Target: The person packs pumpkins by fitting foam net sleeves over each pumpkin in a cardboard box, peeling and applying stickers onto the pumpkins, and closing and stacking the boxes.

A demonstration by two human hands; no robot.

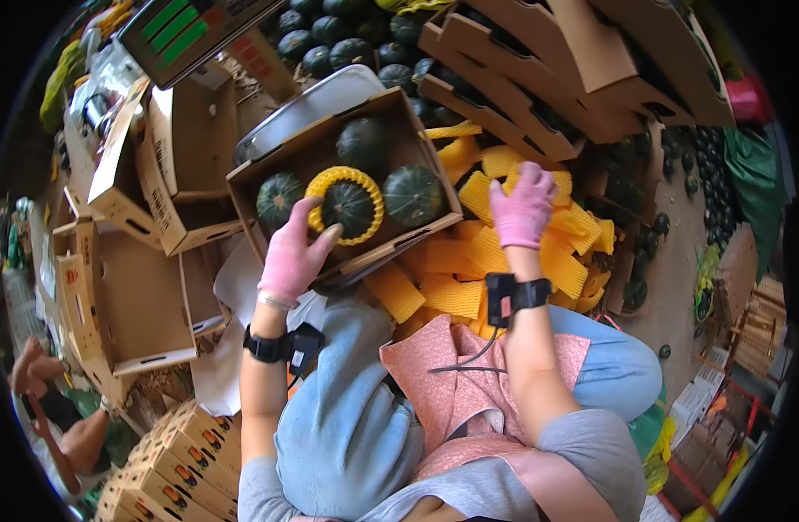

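My left hand [297, 252], in a pink glove, grips the left side of a dark green squash [347, 211] with its thumb and fingers. A yellow foam net sleeve [379, 204] rings that squash, leaving its top bare. The squash sits in a cardboard box [269, 163] beside three bare ones: one at left [279, 198], one at the back [361, 143] and one at right [413, 196]. Over a heap of flat yellow foam sleeves [486, 252] is my right hand [523, 209], also pink-gloved, its thumb and fingers apart and nothing visible in them.
A grey tub [312, 111] stands behind the box, near a scale display [175, 35]. Open cartons [143, 291] lie at left; more cartons [521, 74] lean at back right. Loose squashes [330, 33] are piled behind. Another person's bare legs [77, 439] show at lower left.
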